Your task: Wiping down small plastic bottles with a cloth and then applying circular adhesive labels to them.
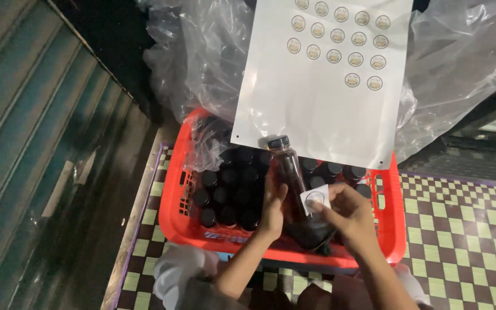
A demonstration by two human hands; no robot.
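Holding a dark bottle (290, 178) w/ a black cap, tilted so the cap points far and a bit left, the left hand (273, 208) has its grip wrapped round the bottle's left side, fingers curled on the glass. Bottle sits above the near-right part of a red plastic basket (173, 215), not resting in it as far as I can tell.

Right hand (345, 215) is just right of the bottle; its grip is pinched narrow on a small round sticker (314, 200) w/ white backing, held right against the bottle's side. Whether the sticker is already stuck on or only touching, can't tell.

Inside the basket, left of the hands, rows of black-capped bottles (225, 195) stand upright, packed close, more of them at the far-right corner. A white sticker sheet (311, 109) lies across the far rim of the basket, w/ rows of round stickers left at its far end, the rest of it bare. Crumpled clear plastic bags (202, 63) sit behind and under the sheet.

Basket rests on a checkered mat (460, 229), green/brown/cream squares. Ribbed metal shutter (35, 143) runs along the left side.
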